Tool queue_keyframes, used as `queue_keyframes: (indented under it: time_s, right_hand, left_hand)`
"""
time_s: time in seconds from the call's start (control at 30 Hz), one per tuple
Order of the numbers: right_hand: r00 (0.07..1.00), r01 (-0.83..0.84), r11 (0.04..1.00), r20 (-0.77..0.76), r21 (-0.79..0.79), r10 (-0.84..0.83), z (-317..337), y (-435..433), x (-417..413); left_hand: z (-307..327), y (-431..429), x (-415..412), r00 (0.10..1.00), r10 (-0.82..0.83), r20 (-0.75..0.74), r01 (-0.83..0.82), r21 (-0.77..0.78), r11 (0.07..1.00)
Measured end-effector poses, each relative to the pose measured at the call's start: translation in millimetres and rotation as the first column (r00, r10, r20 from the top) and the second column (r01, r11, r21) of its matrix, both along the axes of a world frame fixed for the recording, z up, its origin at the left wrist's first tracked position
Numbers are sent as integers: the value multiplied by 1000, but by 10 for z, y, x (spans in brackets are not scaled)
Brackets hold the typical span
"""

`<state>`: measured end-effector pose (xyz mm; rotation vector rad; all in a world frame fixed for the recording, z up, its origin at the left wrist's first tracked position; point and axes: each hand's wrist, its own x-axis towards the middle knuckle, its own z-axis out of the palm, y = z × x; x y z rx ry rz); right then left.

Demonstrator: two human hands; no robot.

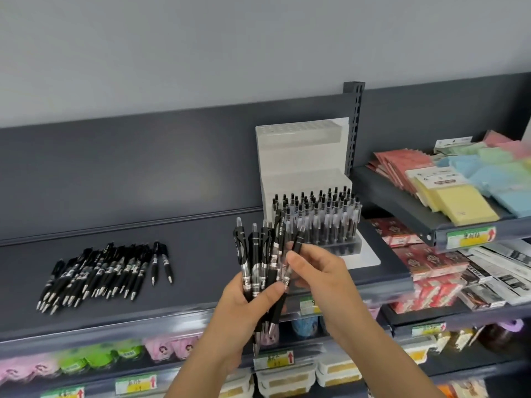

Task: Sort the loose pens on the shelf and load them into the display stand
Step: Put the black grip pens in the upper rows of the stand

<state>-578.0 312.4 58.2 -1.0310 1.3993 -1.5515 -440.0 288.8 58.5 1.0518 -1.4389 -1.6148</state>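
Observation:
My left hand (244, 300) grips a bunch of black pens (258, 254), upright, in front of the shelf edge. My right hand (319, 271) pinches one black pen (294, 251) at the right side of that bunch. Behind them stands a white tiered display stand (304, 162); its lowest tier holds several black pens (321, 216) standing upright, and its upper tiers hold none. A pile of loose black pens (97, 274) lies on the dark shelf (186, 248) to the left, tips toward me.
A raised shelf at the right carries sticky-note pads (457, 196) and red packets (402, 168). Below it lie red boxes (425, 262). A slotted upright post (355, 122) rises behind the stand. Lower shelves hold packaged goods and price tags (275, 359).

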Motion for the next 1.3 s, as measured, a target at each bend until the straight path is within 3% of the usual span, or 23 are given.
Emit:
queue_keyframes:
  time_s: [0.17,0.37,0.7,0.9,1.03,1.17,1.3]
  right_hand:
    - [991,-48,997,125,-66,56,278,-134,-201]
    - [986,127,953,139,-277,-91,813,-567,-510]
    - [930,180,923,-247,-341,-272,1118,-1572,-804]
    - [857,145,943,-439,-298,-271,1133,-1953,-785]
    - [763,123,961,-596,-247,-251,1095,-2065,-792]
    - [596,66,991,-791,-120,-136,1056,-2131,-808]
    - [515,66,994,-851,-83,-105,1020,-2183,-823]
  left_hand:
    - [93,-168,-54,991,135,-18,-135,-8,991]
    - [204,-623,-48,968,227,-112,-233,-45,971]
    - [251,-1380,-138,937,296,-187,-310,-48,950]
    - [227,-1573,-172,934,301,-194,-318,-64,946]
    - [234,-1633,-201,927,321,-195,-340,-70,938]
    - [243,-1635,-270,926,330,-184,-350,-90,933]
    - [293,-1614,-371,922,340,-183,-364,-117,924]
